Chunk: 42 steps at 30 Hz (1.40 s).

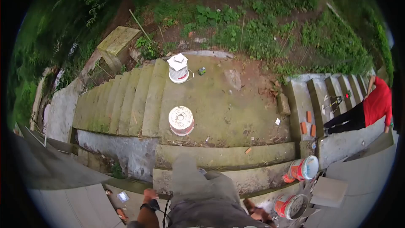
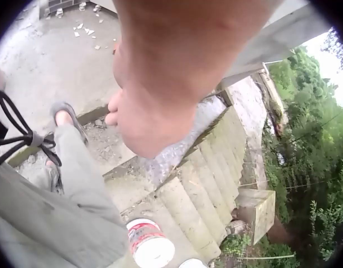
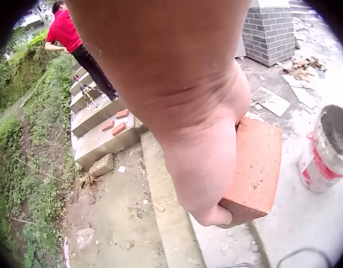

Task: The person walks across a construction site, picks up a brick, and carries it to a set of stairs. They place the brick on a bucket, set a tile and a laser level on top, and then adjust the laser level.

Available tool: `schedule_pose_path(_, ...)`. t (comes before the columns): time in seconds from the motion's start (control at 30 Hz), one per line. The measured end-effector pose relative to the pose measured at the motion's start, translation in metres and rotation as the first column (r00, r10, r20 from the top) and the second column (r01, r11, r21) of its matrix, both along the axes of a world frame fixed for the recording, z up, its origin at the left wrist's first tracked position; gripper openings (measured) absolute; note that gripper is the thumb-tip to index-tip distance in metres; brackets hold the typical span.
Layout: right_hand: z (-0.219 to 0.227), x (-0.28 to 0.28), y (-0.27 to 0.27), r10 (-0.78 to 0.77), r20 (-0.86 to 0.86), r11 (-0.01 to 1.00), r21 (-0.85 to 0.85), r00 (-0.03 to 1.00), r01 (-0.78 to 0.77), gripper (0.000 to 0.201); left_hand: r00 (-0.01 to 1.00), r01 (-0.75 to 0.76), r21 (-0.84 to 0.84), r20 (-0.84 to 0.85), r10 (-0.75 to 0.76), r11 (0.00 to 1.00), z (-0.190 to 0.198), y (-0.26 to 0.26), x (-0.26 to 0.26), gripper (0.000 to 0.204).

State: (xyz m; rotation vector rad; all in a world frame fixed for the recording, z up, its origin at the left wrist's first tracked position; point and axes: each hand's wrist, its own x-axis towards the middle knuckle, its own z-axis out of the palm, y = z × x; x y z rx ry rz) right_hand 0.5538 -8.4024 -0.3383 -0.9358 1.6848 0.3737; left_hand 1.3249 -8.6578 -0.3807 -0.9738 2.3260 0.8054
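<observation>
A red brick is gripped in my right hand, with a fingertip showing at its lower edge. In the head view that hand hangs beside my right leg, left of a bucket of grey mortar. My left hand hangs loosely at my other side over the steps, nothing visible in it; its fingers are partly hidden behind the palm. Ahead on the landing stands a white bucket with a speckled top, and farther off another bucket carries white pieces on top.
Concrete stairs descend at left. A person in a red shirt stands on the right-hand steps near several loose bricks. A tilted bucket and a flat slab are at my right. Greenery borders the landing.
</observation>
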Motion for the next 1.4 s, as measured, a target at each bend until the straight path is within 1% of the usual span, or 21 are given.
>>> schedule_pose_path(0.03,0.008,-0.011,-0.037,-0.249,0.087,0.962,-0.093,0.965,0.256,0.068,0.815,-0.545,0.164,-0.124,0.565,0.822,0.030,-0.013,-0.027,0.023)
schedule_pose_path(0.1,0.076,0.010,-0.142,-0.672,0.008,0.736,-0.108,0.741,0.669,0.074,0.257,-0.669,0.729,0.046,0.965,0.143,-0.001,-0.058,-0.038,0.025)
schedule_pose_path(0.23,0.074,-0.018,-0.288,-0.698,0.052,0.697,-0.181,0.714,0.694,0.074,0.341,-0.561,0.785,-0.072,0.937,0.264,-0.051,-0.163,-0.068,0.024)
schedule_pose_path(0.27,0.097,-0.004,-0.336,-0.750,0.091,0.634,-0.187,0.656,0.751,0.069,0.689,-0.637,0.366,-0.123,0.714,0.678,-0.066,-0.196,-0.067,0.023)
schedule_pose_path(0.3,0.078,-0.007,-0.364,-0.752,0.096,0.629,-0.191,0.653,0.753,0.069,0.914,-0.397,-0.133,0.036,0.405,0.908,-0.063,-0.266,-0.067,0.024)
schedule_pose_path(0.33,0.059,-0.011,-0.397,-0.802,0.179,0.545,-0.175,0.570,0.820,0.063,0.914,-0.397,-0.139,0.032,0.405,0.907,-0.075,-0.321,-0.074,0.024)
schedule_pose_path(0.4,0.047,-0.021,-0.457,-0.836,0.301,0.440,-0.131,0.458,0.888,0.042,0.590,-0.793,0.098,-0.119,0.798,0.601,-0.097,-0.388,-0.098,0.020)
schedule_pose_path(0.43,0.041,-0.027,-0.480,-0.768,0.307,0.510,-0.236,0.562,0.827,0.033,0.341,-0.901,0.232,-0.145,0.929,0.367,-0.108,-0.418,-0.113,0.018)
schedule_pose_path(0.5,0.015,-0.045,-0.529,-0.869,0.317,0.371,-0.093,0.380,0.924,0.030,-0.217,-0.872,0.468,-0.107,0.970,-0.144,-0.114,-0.488,-0.126,0.015)
schedule_pose_path(0.57,-0.001,-0.063,-0.583,-0.874,0.395,0.285,-0.051,0.281,0.957,0.034,-0.399,-0.726,0.650,-0.131,0.908,-0.225,-0.094,-0.561,-0.154,0.018)
schedule_pose_path(0.63,-0.006,-0.074,-0.659,-0.877,0.439,0.224,0.013,0.196,0.975,0.033,-0.183,-0.859,0.510,-0.233,0.955,-0.041,-0.169,-0.629,-0.150,0.017)
schedule_pose_path(0.67,-0.035,-0.071,-0.742,-0.845,0.476,0.298,0.042,0.243,0.954,0.033,-0.345,-0.777,0.612,-0.212,0.914,-0.152,-0.191,-0.670,-0.155,0.019)
schedule_pose_path(0.7,-0.068,-0.059,-0.844,-0.790,0.534,0.390,0.060,0.300,0.919,0.033,0.060,-0.930,0.303,-0.429,0.901,0.207,-0.172,-0.709,-0.167,0.028)
schedule_pose_path(0.73,-0.100,-0.041,-0.946,-0.729,0.584,0.486,0.075,0.357,0.871,0.033,0.425,-0.905,-0.067,-0.218,0.879,0.421,-0.171,-0.759,-0.178,0.037)
schedule_pose_path(0.77,-0.121,-0.027,-1.036,-0.671,0.617,0.572,0.077,0.412,0.816,0.033,0.024,-0.999,0.029,-0.137,0.990,0.029,-0.146,-0.806,-0.202,0.038)
schedule_pose_path(0.83,-0.134,-0.017,-1.164,-0.603,0.625,0.676,0.069,0.496,0.734,0.034,0.003,-0.999,-0.047,-0.130,0.992,-0.003,-0.175,-0.881,-0.217,0.040)
schedule_pose_path(0.97,-0.038,-0.126,-1.187,-0.687,0.404,0.654,-0.020,0.604,0.757,0.034,0.012,-0.969,0.244,-0.129,0.992,0.044,-0.196,-0.955,-0.242,0.043)
schedule_pose_path(1.07,-0.033,-0.129,-1.352,-0.614,0.591,0.615,-0.057,0.523,0.787,0.037,-0.293,-0.928,0.291,-0.186,0.938,-0.233,-0.191,-1.007,-0.226,0.043)
schedule_pose_path(1.13,0.043,-0.082,-1.437,-0.586,0.663,0.649,0.039,0.466,0.760,0.043,-0.188,-0.954,0.259,-0.131,0.973,-0.149,-0.216,-1.021,-0.208,0.045)
schedule_pose_path(1.27,0.087,-0.016,-1.579,-0.356,0.888,0.659,0.018,0.291,0.752,0.066,-0.366,-0.924,0.053,0.163,0.916,-0.379,-0.262,-1.094,-0.195,0.046)
schedule_pose_path(1.4,0.120,0.033,-1.703,-0.330,0.889,0.726,0.023,0.319,0.687,0.072,-0.511,-0.850,0.233,-0.150,0.846,-0.472,-0.173,-1.208,-0.210,0.048)
